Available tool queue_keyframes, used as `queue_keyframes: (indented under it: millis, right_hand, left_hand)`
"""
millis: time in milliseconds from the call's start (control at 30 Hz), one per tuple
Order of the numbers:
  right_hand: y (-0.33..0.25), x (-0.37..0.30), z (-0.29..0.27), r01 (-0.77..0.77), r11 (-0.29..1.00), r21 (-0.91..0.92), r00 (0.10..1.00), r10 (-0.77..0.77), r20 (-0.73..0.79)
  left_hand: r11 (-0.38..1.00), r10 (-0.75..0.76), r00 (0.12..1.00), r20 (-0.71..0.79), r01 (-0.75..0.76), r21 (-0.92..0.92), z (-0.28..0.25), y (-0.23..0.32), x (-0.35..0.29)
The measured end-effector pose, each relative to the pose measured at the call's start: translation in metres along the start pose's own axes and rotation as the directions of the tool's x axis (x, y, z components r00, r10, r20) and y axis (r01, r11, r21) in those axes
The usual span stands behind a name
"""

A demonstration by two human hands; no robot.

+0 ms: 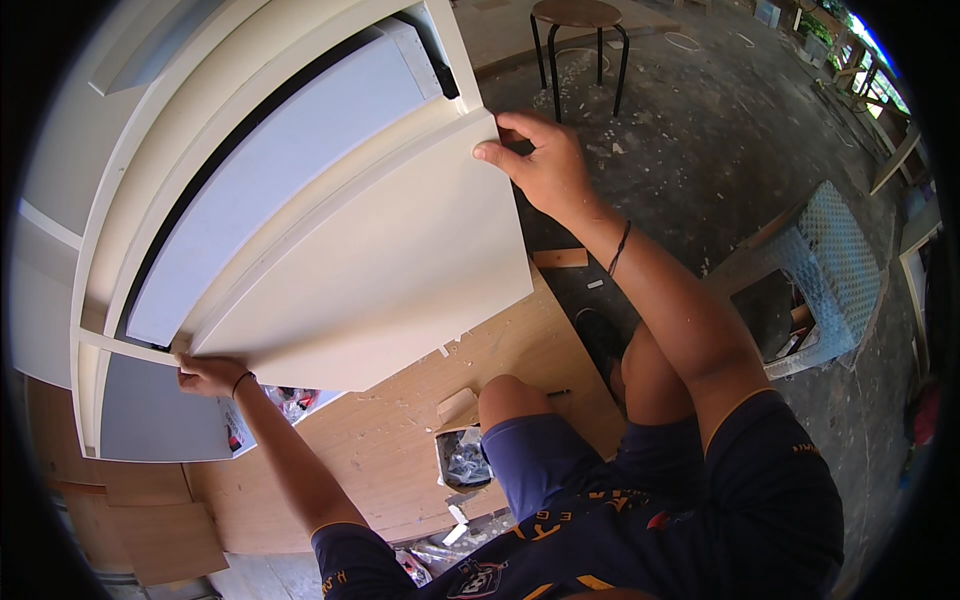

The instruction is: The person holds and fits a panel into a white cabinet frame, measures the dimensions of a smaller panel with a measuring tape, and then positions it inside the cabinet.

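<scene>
A wide cream panel [390, 260] lies tilted against the front of a cream cabinet [90, 300]. At its far right corner my right hand [540, 160] is closed on the edge, thumb on the near face and fingers behind. My left hand [208, 376] is closed at the panel's left end, close to the cabinet frame; some of its fingers are hidden. Behind the panel, a pale drawer-like box [290, 180] sits inside the cabinet opening, with a dark gap along its far side.
Below the panel spreads a wooden board [330, 470] with scattered scraps. A small box of plastic bags [465, 460] stands beside my knee. A round stool [577, 14] stands at the back, and a blue-topped plastic stool [838, 260] at the right on the stained floor.
</scene>
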State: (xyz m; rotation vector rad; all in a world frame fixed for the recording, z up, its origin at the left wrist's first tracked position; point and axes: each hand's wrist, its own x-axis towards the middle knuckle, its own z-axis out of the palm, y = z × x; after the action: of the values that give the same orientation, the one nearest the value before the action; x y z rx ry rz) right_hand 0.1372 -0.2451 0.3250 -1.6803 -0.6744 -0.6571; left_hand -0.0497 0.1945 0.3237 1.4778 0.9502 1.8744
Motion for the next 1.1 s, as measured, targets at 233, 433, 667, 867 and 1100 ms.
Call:
queue_keyframes:
  millis: [233,433,667,867,1100]
  right_hand:
    - [0.000,0.000,0.000,-0.029,1.000,-0.004,1.000,0.029,0.009]
    - [0.000,0.000,-0.002,-0.014,1.000,-0.009,1.000,0.014,0.008]
    - [-0.004,0.001,-0.002,-0.056,0.998,0.017,0.998,0.055,0.032]
    - [-0.001,0.000,-0.001,-0.020,1.000,-0.016,1.000,0.020,0.002]
    - [0.001,0.001,-0.001,-0.043,0.999,0.024,0.999,0.043,0.006]
  left_hand:
    - [1.000,0.020,1.000,0.001,-0.020,0.008,0.000,0.000,0.000]
    - [1.000,-0.003,1.000,0.002,0.003,-0.004,0.000,0.001,-0.001]
    - [0.999,0.004,1.000,0.012,-0.004,-0.047,0.000,0.008,-0.005]
    - [0.999,-0.029,0.999,0.021,0.029,-0.026,-0.001,0.007,-0.004]
    - [0.995,0.000,0.999,0.043,0.004,-0.099,0.001,0.001,0.000]
